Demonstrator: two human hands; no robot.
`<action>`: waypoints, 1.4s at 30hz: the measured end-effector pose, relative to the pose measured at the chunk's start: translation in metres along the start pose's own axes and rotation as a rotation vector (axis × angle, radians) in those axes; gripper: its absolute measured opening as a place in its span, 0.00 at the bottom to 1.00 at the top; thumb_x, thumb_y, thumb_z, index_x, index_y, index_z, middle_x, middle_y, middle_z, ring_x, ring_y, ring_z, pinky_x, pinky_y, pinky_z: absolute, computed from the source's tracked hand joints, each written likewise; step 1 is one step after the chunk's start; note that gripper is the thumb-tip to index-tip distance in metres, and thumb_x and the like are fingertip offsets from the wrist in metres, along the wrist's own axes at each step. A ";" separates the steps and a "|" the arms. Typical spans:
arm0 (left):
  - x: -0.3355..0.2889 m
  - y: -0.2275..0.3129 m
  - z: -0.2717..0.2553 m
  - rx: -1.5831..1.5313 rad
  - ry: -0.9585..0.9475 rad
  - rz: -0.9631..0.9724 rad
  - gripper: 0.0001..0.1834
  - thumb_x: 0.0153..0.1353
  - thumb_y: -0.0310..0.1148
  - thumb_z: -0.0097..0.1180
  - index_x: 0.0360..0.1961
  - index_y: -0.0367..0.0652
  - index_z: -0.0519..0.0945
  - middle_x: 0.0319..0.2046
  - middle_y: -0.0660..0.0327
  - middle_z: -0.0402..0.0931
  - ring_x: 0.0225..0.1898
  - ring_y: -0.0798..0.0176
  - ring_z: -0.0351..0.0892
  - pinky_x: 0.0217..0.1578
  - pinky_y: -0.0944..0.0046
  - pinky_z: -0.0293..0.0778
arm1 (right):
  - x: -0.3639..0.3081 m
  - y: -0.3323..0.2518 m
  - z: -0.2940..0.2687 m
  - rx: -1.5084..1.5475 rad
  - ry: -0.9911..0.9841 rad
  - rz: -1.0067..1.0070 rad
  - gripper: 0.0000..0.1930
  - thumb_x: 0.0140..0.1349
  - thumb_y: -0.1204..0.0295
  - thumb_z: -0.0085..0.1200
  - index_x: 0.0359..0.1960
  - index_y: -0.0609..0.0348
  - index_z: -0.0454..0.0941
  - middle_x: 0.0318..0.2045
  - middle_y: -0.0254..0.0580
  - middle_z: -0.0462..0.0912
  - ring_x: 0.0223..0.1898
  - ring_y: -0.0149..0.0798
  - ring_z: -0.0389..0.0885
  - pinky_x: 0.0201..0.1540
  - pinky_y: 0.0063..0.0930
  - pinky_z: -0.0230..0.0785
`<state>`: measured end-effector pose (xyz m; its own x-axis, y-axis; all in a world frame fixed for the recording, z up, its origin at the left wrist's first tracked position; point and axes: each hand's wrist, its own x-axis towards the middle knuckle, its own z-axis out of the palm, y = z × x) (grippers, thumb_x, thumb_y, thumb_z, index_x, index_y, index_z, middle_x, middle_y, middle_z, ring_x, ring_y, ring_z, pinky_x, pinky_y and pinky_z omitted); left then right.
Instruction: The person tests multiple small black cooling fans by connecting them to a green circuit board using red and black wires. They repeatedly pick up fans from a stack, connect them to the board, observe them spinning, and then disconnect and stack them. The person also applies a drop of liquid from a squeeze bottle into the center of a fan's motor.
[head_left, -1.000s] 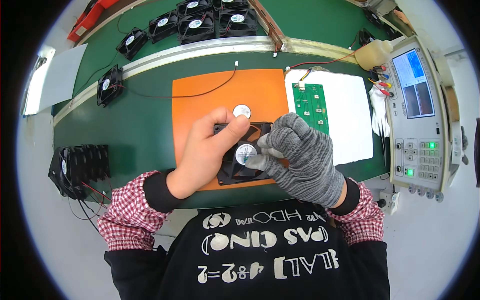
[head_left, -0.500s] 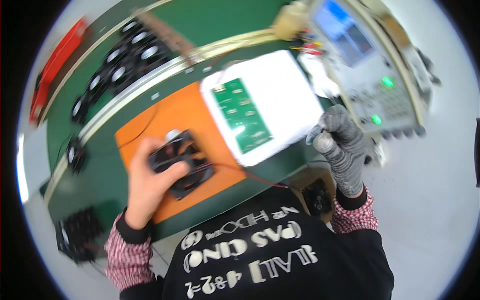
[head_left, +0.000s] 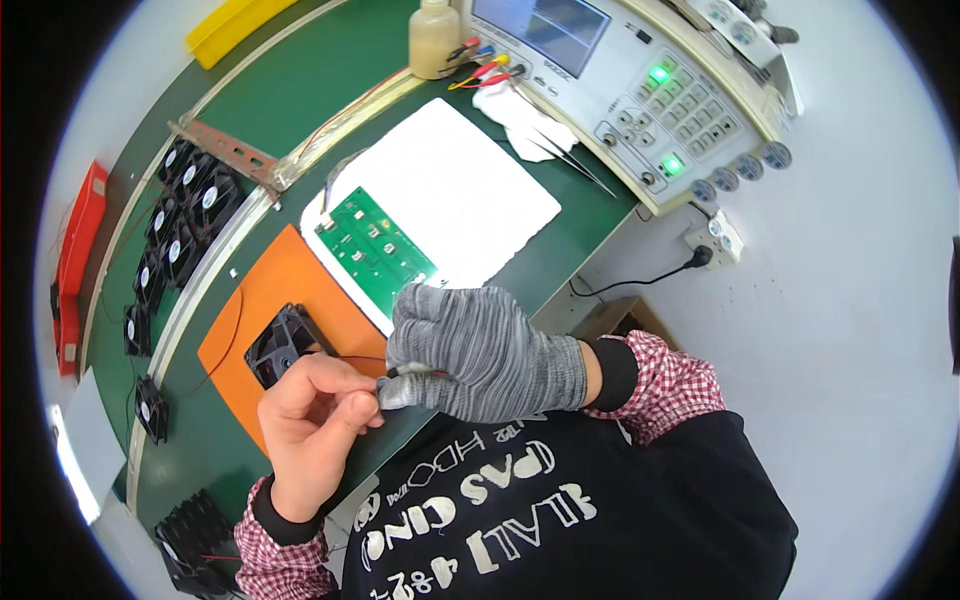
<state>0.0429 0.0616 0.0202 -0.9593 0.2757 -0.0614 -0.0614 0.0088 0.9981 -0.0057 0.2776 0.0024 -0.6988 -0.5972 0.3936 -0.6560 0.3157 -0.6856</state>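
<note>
A black square cooling fan (head_left: 285, 347) lies tilted on the orange mat (head_left: 226, 345), just beyond my left hand. From it a thin dark-red wire (head_left: 358, 358) runs toward my fingers. Bare, my left hand (head_left: 315, 412) pinches with thumb and forefinger at what looks like the end of that wire. My right hand (head_left: 480, 352), in a grey knitted glove, is closed beside it, thumb and fingers meeting the left fingertips. What the gloved fingers grip is hidden. Beyond the right hand, a green circuit board (head_left: 372, 245) rests on a white pad (head_left: 470, 190).
A tester (head_left: 640, 110) with a screen and lit green buttons stands at the far right. Tweezers (head_left: 575, 162) lie by a white cloth (head_left: 520, 118), near a bottle (head_left: 434, 40) and coloured clips (head_left: 485, 72). Several black fans (head_left: 180, 215) line the left, beyond a pale rail.
My left hand has let go of the fan and now pinches near its wire. My gloved right hand has come from beside the tester to meet the left. The view has shifted.
</note>
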 end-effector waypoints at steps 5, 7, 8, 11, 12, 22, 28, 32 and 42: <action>0.002 -0.003 0.011 0.009 -0.019 -0.128 0.08 0.63 0.27 0.60 0.38 0.35 0.74 0.31 0.64 0.76 0.27 0.74 0.76 0.27 0.76 0.69 | -0.018 0.003 0.000 -0.109 0.040 0.066 0.18 0.61 0.54 0.55 0.35 0.59 0.77 0.34 0.48 0.75 0.35 0.48 0.80 0.36 0.41 0.73; 0.008 0.007 0.019 -0.013 -0.018 -0.147 0.07 0.62 0.26 0.61 0.33 0.35 0.75 0.30 0.63 0.75 0.26 0.74 0.76 0.26 0.76 0.69 | -0.023 0.002 0.001 -0.096 0.056 0.061 0.18 0.61 0.54 0.55 0.35 0.59 0.77 0.33 0.48 0.75 0.35 0.48 0.80 0.35 0.41 0.73; 0.008 0.004 0.015 0.012 -0.063 -0.139 0.08 0.62 0.26 0.61 0.32 0.35 0.75 0.30 0.63 0.75 0.26 0.75 0.75 0.26 0.76 0.68 | -0.024 0.000 -0.001 -0.080 0.044 0.060 0.18 0.61 0.54 0.54 0.35 0.59 0.77 0.32 0.47 0.75 0.35 0.48 0.80 0.35 0.41 0.73; 0.004 0.001 0.007 0.035 -0.073 -0.093 0.07 0.60 0.25 0.61 0.29 0.36 0.75 0.29 0.63 0.73 0.26 0.73 0.73 0.27 0.74 0.66 | -0.022 -0.008 -0.006 -0.098 0.023 0.039 0.16 0.63 0.56 0.54 0.37 0.57 0.78 0.32 0.46 0.75 0.35 0.47 0.79 0.34 0.41 0.73; 0.002 0.000 0.004 0.035 -0.054 -0.075 0.07 0.60 0.24 0.61 0.28 0.36 0.75 0.29 0.63 0.73 0.27 0.72 0.72 0.28 0.73 0.65 | -0.021 -0.010 -0.007 -0.114 0.017 0.028 0.15 0.63 0.57 0.53 0.37 0.57 0.78 0.32 0.46 0.75 0.35 0.46 0.79 0.34 0.41 0.73; -0.042 -0.011 -0.133 0.713 0.503 -0.142 0.10 0.63 0.25 0.52 0.27 0.35 0.65 0.24 0.62 0.62 0.27 0.64 0.59 0.30 0.67 0.58 | -0.110 0.062 -0.104 -0.264 0.495 0.959 0.19 0.65 0.55 0.56 0.35 0.62 0.80 0.25 0.50 0.78 0.31 0.44 0.79 0.36 0.36 0.70; -0.062 -0.036 -0.154 1.098 0.415 -0.200 0.08 0.58 0.22 0.52 0.27 0.32 0.66 0.23 0.50 0.61 0.25 0.53 0.63 0.29 0.59 0.63 | -0.109 0.092 -0.111 -0.411 0.316 1.129 0.25 0.66 0.49 0.51 0.42 0.63 0.80 0.27 0.53 0.79 0.33 0.46 0.79 0.40 0.39 0.69; -0.053 -0.033 -0.145 1.071 0.375 -0.198 0.09 0.56 0.23 0.53 0.26 0.34 0.65 0.21 0.50 0.62 0.23 0.52 0.64 0.27 0.57 0.63 | -0.131 0.115 -0.116 -0.577 0.255 0.896 0.22 0.68 0.51 0.52 0.38 0.62 0.80 0.25 0.46 0.78 0.28 0.38 0.74 0.32 0.34 0.65; -0.067 -0.017 -0.130 1.090 0.651 -0.137 0.17 0.51 0.23 0.60 0.44 0.38 0.79 0.32 0.57 0.79 0.34 0.66 0.77 0.34 0.67 0.70 | -0.097 0.065 -0.124 -0.862 0.035 1.319 0.24 0.65 0.48 0.53 0.33 0.62 0.76 0.26 0.45 0.78 0.32 0.37 0.77 0.40 0.29 0.70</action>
<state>0.0728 -0.0818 0.0067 -0.9393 -0.3076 0.1518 -0.2099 0.8655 0.4549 -0.0157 0.4469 -0.0044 -0.8850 0.4396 -0.1537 0.4459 0.8951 -0.0073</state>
